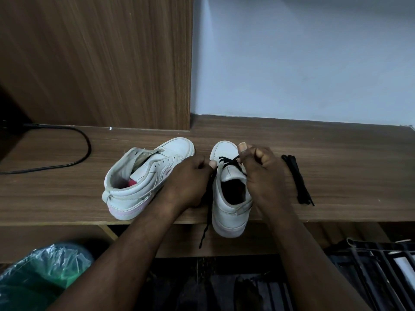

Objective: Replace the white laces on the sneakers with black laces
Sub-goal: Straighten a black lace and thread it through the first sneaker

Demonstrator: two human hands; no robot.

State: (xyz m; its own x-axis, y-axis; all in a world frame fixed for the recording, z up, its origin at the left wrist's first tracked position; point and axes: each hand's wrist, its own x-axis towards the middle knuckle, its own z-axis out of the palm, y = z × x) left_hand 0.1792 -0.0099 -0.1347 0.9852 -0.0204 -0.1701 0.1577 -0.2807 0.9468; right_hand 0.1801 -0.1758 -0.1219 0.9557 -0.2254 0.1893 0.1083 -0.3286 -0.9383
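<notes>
Two white sneakers stand on the wooden shelf (336,176). The left sneaker (139,182) leans on its side with no lace in its eyelets. The right sneaker (231,198) stands upright, heel over the shelf's front edge, with a black lace (226,161) crossed through its front eyelets. My left hand (188,178) pinches one end of that lace beside the shoe; the lace's tail (207,221) hangs below the edge. My right hand (258,171) pinches the other end over the tongue. A second black lace (296,178) lies bundled to the right.
A black cable (74,153) curves over the shelf at the left. A wooden panel (101,63) rises behind the left sneaker, with a pale wall (303,59) beside it. Below the shelf are a bin with a green plastic liner (42,277) and a dark rack (377,270).
</notes>
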